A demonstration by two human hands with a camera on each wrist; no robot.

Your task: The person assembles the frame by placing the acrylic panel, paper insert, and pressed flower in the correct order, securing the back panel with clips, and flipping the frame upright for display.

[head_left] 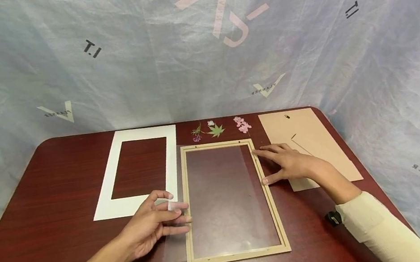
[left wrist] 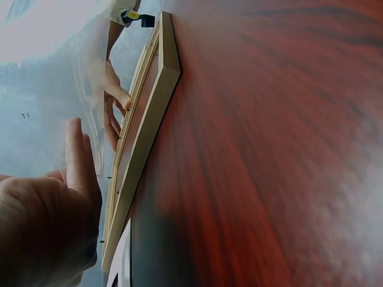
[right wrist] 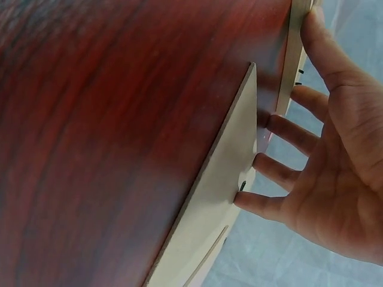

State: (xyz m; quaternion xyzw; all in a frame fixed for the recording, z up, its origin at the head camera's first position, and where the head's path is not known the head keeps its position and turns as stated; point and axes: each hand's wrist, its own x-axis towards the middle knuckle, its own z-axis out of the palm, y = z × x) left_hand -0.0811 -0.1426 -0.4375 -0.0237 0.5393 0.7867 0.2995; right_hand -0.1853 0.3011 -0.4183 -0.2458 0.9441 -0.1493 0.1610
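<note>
A pale wooden picture frame (head_left: pixel 282 233) lies on the table, its long sides running away from me. A clear plastic sheet (head_left: pixel 175 247) is over it, shifted leftward past the frame's left side. My left hand (head_left: pixel 153 223) pinches the sheet near its left edge, the fingers showing through the plastic. In the left wrist view the sheet (left wrist: pixel 48 72) rises above the frame (left wrist: pixel 152 110). My right hand (head_left: pixel 290 163) has its fingers spread, thumb and fingertips resting at the frame's right side. The right wrist view shows this hand (right wrist: pixel 341 143) beside the frame's edge.
A white mat with a rectangular opening (head_left: pixel 112 175) lies left of the frame. Pressed flowers (head_left: pixel 242 124) and a green leaf (head_left: pixel 216 130) lie beyond it. A tan backing board (head_left: pixel 323 143) with a stand lies to the right. A grey curtain (head_left: pixel 200 69) hangs behind the table.
</note>
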